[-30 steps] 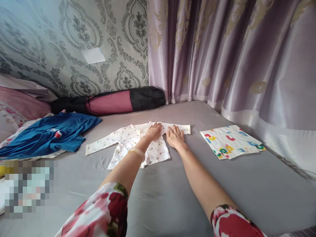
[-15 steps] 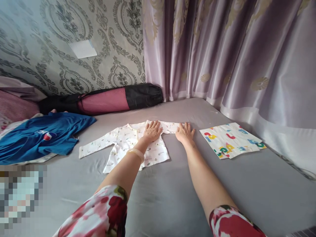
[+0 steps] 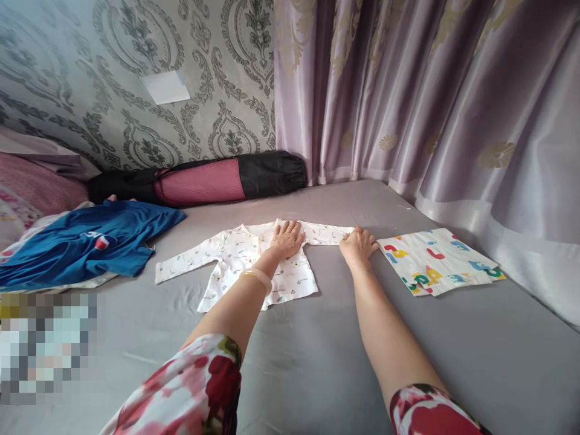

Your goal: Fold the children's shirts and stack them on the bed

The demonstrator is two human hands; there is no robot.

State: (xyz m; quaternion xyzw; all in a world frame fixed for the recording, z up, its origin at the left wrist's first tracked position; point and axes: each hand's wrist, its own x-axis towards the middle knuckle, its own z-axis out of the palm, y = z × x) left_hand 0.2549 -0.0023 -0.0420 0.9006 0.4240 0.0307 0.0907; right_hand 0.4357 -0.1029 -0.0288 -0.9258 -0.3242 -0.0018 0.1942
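Note:
A small white long-sleeved baby shirt [image 3: 235, 254] with a tiny print lies spread flat on the grey bed sheet [image 3: 299, 356]. My left hand [image 3: 287, 238] rests open and flat on its upper right part, near the shoulder. At the cuff of the right sleeve, my right hand [image 3: 357, 246] has its fingers closed on the sleeve's end. That sleeve is stretched out straight to the right. The other sleeve points out to the left, untouched.
Folded white cloth with colourful letters [image 3: 441, 260] lies to the right. A blue T-shirt [image 3: 86, 248] is heaped at the left. Along the wall lies a long black and pink bag [image 3: 199, 181]. Purple curtains [image 3: 362, 90] hang behind the bed.
My right hand has slid outward to the sleeve's end and its fingers have closed on the cuff. The left hand stays flat on the shirt. The view has shifted slightly.

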